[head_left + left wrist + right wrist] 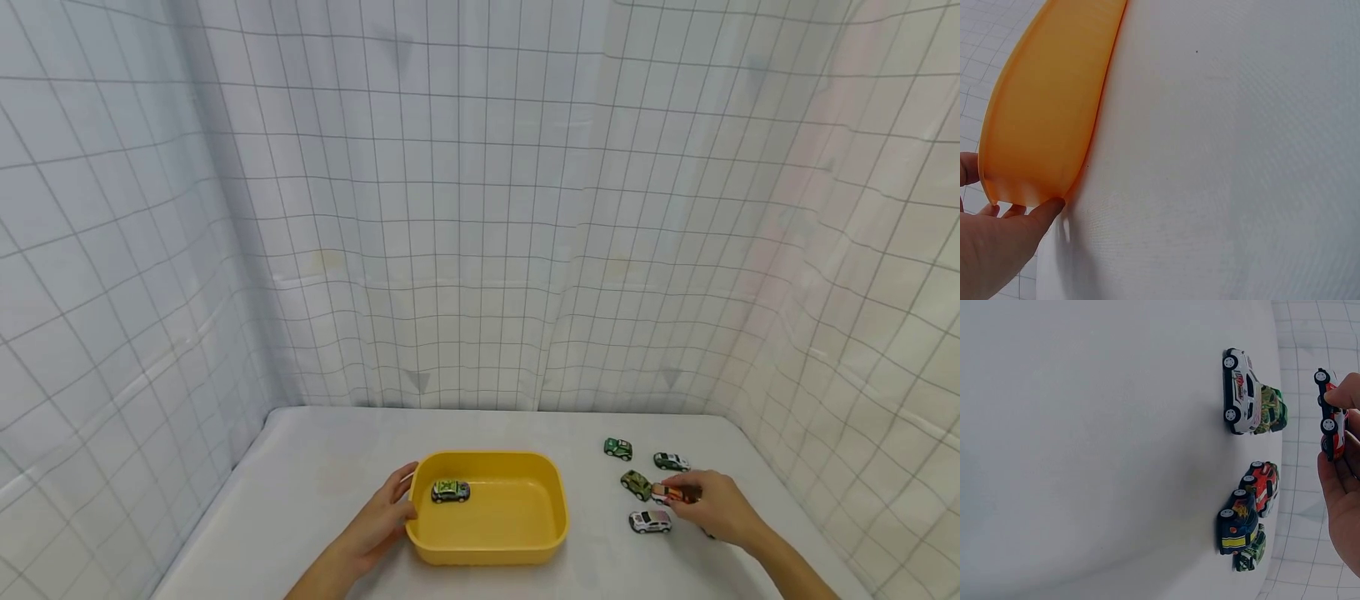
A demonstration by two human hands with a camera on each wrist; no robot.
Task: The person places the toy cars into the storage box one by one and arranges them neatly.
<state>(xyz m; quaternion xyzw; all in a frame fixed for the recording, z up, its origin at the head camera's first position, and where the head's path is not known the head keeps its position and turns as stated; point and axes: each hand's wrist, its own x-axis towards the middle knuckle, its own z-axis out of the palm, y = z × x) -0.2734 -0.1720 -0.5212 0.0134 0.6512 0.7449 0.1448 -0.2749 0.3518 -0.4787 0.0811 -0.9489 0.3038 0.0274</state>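
At the left end of a yellow plastic bin (491, 557), my left hand (382, 521) grips the end wall, the thumb low at the corner and the fingers around it, as the left wrist view shows. A green and black toy car (450, 492) sits inside, near the bin's far left corner. My right hand (712, 502) pinches a red, white and black toy car (1329, 419) between thumb and fingers. In the right wrist view it appears raised, wheels facing the camera. A white toy car (650, 522) and a camouflage toy car (636, 484) are nearest this hand.
Farther back on the white table (322, 467) are a green car (618, 448) and a white and dark green car (672, 461). A dark blue car (1238, 525) and a red car (1266, 487) show in the right wrist view. Gridded white curtains (480, 250) enclose the table.
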